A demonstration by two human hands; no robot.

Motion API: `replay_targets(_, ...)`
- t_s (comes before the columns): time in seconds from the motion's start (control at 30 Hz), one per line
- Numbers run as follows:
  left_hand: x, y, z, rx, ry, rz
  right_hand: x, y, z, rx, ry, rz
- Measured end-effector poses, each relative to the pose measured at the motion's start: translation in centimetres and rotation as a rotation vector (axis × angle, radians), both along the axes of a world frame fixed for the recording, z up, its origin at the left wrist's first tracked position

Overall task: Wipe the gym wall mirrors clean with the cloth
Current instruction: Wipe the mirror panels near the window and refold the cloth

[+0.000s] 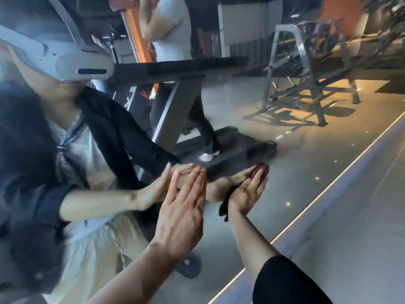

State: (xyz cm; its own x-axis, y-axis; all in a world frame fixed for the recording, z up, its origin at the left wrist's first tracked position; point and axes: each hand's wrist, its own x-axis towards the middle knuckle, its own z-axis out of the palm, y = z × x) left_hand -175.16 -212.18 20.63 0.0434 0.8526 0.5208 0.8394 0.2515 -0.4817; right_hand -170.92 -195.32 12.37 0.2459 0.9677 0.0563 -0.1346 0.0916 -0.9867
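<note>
Your left hand (182,216) lies flat, fingers straight, on the mirror (306,172); at 3 o'clock, your right hand (249,194) presses the cloth (224,208) flat.

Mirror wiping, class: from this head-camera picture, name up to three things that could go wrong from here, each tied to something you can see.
1. The left hand lies flat and bare on the mirror, so it may leave fresh prints on the glass.
2. The right hand presses only a small bunched cloth, with a dark end dangling below the wrist; little of it seems to meet the glass, so streaks could remain.
3. The picture is motion-blurred and tilted; a leaning person braced on glass might slip.
</note>
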Motion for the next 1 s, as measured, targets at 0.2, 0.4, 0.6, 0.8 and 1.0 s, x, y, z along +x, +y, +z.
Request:
replay_targets(0.2, 0.7, 1.3, -1.8, -0.014, -0.033, -0.018, -0.2, 2.4, 6.6, 0.378, -0.077, -0.028)
replay_targets(0.4, -0.4, -2.4, -2.4, 0.108, -0.135, -0.026, -1.2, -1.2, 8.2, 0.519, -0.074, -0.038)
replay_targets(0.6, -3.2, -10.6, -2.1, 0.285, -0.126, 0.060, -2.4, -8.4, 5.0, 1.053, -0.404, 0.121)
replay_targets(0.8, -4.1, -15.4, -2.2, 0.260, -0.157, 0.189, -2.7, -4.8, 12.8, 0.641, -0.140, -0.106)
replay_targets(1.0, -5.0, -19.7, -4.9, 0.391, -0.196, 0.252, -6.3, -21.1, 1.8, 1.485, -0.539, 0.274)
